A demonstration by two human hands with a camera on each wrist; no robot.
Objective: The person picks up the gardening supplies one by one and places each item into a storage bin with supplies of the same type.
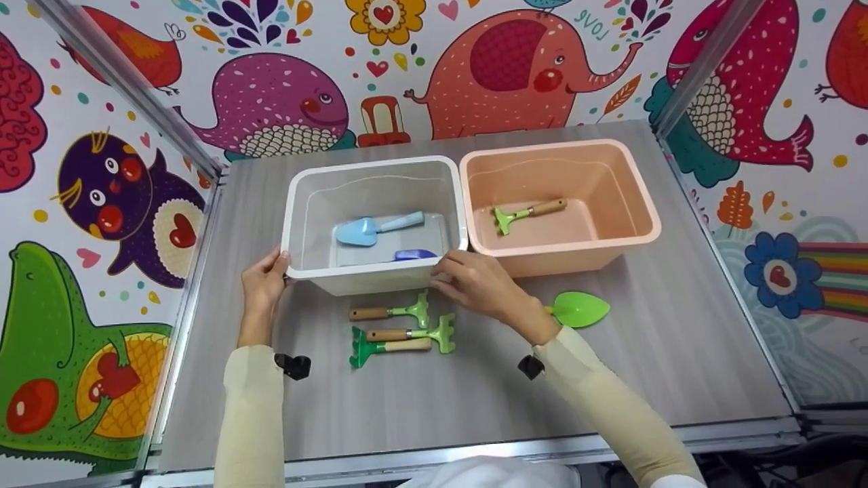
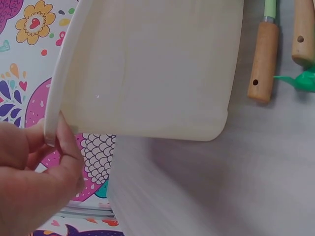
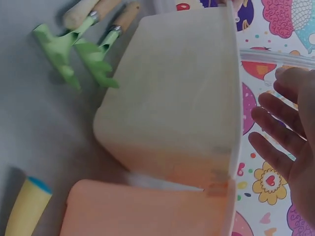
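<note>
My left hand (image 1: 263, 288) pinches the rim of a white plastic bin (image 1: 352, 272) at its front left corner; in the left wrist view the thumb and fingers lie on either side of that rim. Over the bin's front right corner is my right hand (image 1: 478, 285). Its fingers (image 3: 278, 123) are spread and loosely bent beside the rim, with nothing between them in the right wrist view. Inside the white bin lie a light blue toy trowel (image 1: 359, 232) and a purple-blue piece (image 1: 415, 255), partly hidden by the front wall.
A peach bin (image 1: 569, 251) stands right beside the white one, holding a small green rake (image 1: 522, 213) with a wooden handle. Several wooden-handled green garden tools (image 1: 407, 334) lie in front. A bright green trowel (image 1: 580, 310) lies at the right, its handle behind my forearm.
</note>
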